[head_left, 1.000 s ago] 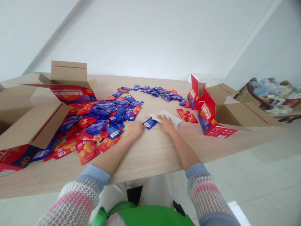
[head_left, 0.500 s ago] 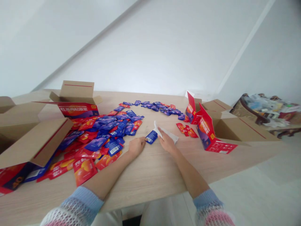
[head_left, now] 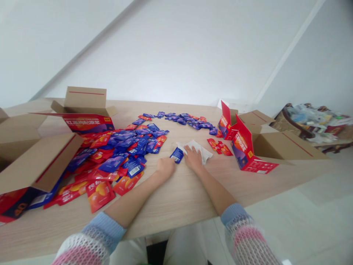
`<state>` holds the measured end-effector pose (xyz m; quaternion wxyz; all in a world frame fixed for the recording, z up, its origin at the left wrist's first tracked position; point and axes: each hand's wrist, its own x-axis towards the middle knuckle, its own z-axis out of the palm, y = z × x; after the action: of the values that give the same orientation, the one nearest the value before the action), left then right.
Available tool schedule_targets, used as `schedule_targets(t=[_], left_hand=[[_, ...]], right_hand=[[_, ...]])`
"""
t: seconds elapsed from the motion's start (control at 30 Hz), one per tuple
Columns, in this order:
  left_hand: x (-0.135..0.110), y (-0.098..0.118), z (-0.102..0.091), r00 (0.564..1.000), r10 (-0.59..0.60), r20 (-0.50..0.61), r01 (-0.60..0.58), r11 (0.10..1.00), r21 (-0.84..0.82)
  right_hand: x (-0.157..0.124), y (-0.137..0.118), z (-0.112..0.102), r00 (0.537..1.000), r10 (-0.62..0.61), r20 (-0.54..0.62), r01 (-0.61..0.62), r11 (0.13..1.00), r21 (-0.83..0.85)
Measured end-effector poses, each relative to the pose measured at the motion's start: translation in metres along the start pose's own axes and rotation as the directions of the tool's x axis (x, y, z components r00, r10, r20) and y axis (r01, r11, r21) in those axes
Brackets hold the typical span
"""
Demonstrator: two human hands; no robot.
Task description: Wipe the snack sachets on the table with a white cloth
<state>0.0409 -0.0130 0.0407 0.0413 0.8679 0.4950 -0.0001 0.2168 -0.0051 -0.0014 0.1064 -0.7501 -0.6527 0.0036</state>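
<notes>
A blue sachet (head_left: 177, 155) lies on the table in front of me, between my hands. My left hand (head_left: 166, 167) is closed on the sachet's near left edge. Flat on a white cloth or tissue (head_left: 203, 150) rests my right hand (head_left: 193, 159), its fingers spread; the cloth touches the sachet's right side. To the left spreads a big pile of blue sachets (head_left: 134, 167) and red sachets (head_left: 99, 195). Farther back runs an arc of mostly blue sachets (head_left: 182, 119). A few red sachets (head_left: 224, 149) lie right of the cloth.
Open cartons stand at both sides: a front left carton (head_left: 41, 162), a back left carton (head_left: 88, 121), a near right carton (head_left: 255, 156) and a smaller far right carton (head_left: 226, 125). A white wall (head_left: 187, 51) rises behind the table. Bags cover a side stand (head_left: 325, 121) at far right.
My right hand has flattened and spread the white cloth out on the table. The blue sachet is turned more upright, still in my left hand. The view has tilted slightly.
</notes>
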Motion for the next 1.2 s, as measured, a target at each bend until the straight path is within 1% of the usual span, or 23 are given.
schedule_targets(t=[0.07, 0.17, 0.23, 0.27, 0.3, 0.33, 0.4, 0.43, 0.47, 0.5, 0.53, 0.57, 0.63, 0.67, 0.7, 0.8, 0.87, 0.93, 1.0, 1.1, 1.13, 1.2], left_hand=[[-0.004, -0.005, 0.001, 1.000, 0.009, -0.018, -0.009, 1.000, -0.009], [-0.008, -0.015, 0.000, 0.998, 0.053, -0.021, -0.054, 0.998, -0.018], [-0.009, -0.019, -0.002, 0.995, 0.104, -0.004, -0.104, 0.995, -0.004], [-0.009, -0.021, -0.003, 0.991, 0.137, 0.003, -0.137, 0.991, 0.006], [-0.008, -0.023, -0.003, 0.985, 0.172, 0.006, -0.173, 0.985, 0.014], [-0.007, -0.026, -0.004, 0.978, 0.208, 0.006, -0.208, 0.978, 0.015], [-0.004, -0.031, -0.004, 0.964, 0.267, 0.001, -0.267, 0.964, -0.005], [-0.002, -0.035, -0.004, 0.957, 0.290, -0.001, -0.290, 0.957, -0.019], [0.000, -0.038, -0.004, 0.951, 0.311, 0.001, -0.310, 0.950, -0.031], [0.002, -0.042, -0.004, 0.943, 0.332, 0.004, -0.331, 0.943, -0.041], [0.005, -0.045, -0.005, 0.934, 0.356, 0.007, -0.355, 0.933, -0.050], [0.007, -0.048, -0.005, 0.925, 0.380, 0.009, -0.379, 0.924, -0.057], [0.010, -0.051, -0.005, 0.916, 0.401, 0.008, -0.400, 0.914, -0.073], [0.011, -0.050, -0.004, 0.922, 0.387, 0.006, -0.385, 0.919, -0.080], [0.011, -0.048, -0.003, 0.937, 0.349, 0.007, -0.347, 0.934, -0.090], [0.009, -0.039, 0.002, 0.988, 0.154, -0.009, -0.154, 0.978, -0.143], [0.007, -0.032, 0.004, 0.998, 0.051, -0.030, -0.055, 0.980, -0.190], [0.006, -0.029, 0.004, 0.999, 0.002, -0.042, -0.011, 0.976, -0.217], [0.007, -0.030, 0.003, 0.999, -0.011, -0.040, 0.001, 0.973, -0.230], [0.008, -0.037, 0.001, 0.999, 0.042, -0.019, -0.045, 0.961, -0.273], [0.009, -0.040, 0.001, 0.997, 0.078, -0.005, -0.076, 0.954, -0.290], [0.008, -0.046, 0.000, 0.987, 0.161, 0.016, -0.148, 0.940, -0.306]], right_hand=[[0.003, 0.016, -0.005, 0.999, 0.043, 0.008, -0.043, 0.999, 0.011], [0.001, 0.035, -0.017, 0.994, 0.109, -0.019, -0.107, 0.992, 0.067], [-0.005, 0.039, -0.023, 0.986, 0.165, -0.022, -0.161, 0.979, 0.126], [-0.009, 0.037, -0.025, 0.984, 0.175, -0.024, -0.169, 0.973, 0.156], [-0.014, 0.033, -0.026, 0.987, 0.157, -0.037, -0.148, 0.971, 0.186], [-0.019, 0.026, -0.026, 0.992, 0.106, -0.061, -0.091, 0.973, 0.211], [-0.028, 0.008, -0.023, 0.991, -0.082, -0.101, 0.104, 0.967, 0.231], [-0.032, -0.001, -0.020, 0.977, -0.193, -0.090, 0.209, 0.952, 0.224], [-0.034, -0.010, -0.017, 0.955, -0.290, -0.053, 0.295, 0.934, 0.204], [-0.036, -0.017, -0.014, 0.932, -0.361, -0.009, 0.357, 0.917, 0.176], [-0.036, -0.022, -0.012, 0.914, -0.404, 0.036, 0.395, 0.907, 0.148], [-0.034, -0.025, -0.009, 0.905, -0.420, 0.069, 0.410, 0.904, 0.123], [-0.027, -0.024, -0.006, 0.912, -0.400, 0.094, 0.393, 0.915, 0.091], [-0.022, -0.021, -0.006, 0.922, -0.375, 0.096, 0.369, 0.926, 0.082], [-0.017, -0.017, -0.005, 0.934, -0.345, 0.094, 0.339, 0.938, 0.073], [-0.003, -0.001, -0.004, 0.970, -0.233, 0.072, 0.231, 0.972, 0.040], [0.004, 0.011, -0.003, 0.986, -0.156, 0.052, 0.154, 0.988, 0.028], [0.006, 0.024, -0.005, 0.993, -0.107, 0.043, 0.106, 0.994, 0.037], [0.005, 0.038, -0.010, 0.994, -0.101, 0.049, 0.098, 0.993, 0.071], [-0.003, 0.052, -0.021, 0.992, -0.123, 0.037, 0.116, 0.979, 0.165], [-0.007, 0.052, -0.025, 0.989, -0.144, 0.018, 0.138, 0.971, 0.198], [-0.014, 0.044, -0.030, 0.975, -0.217, -0.035, 0.219, 0.944, 0.246]])
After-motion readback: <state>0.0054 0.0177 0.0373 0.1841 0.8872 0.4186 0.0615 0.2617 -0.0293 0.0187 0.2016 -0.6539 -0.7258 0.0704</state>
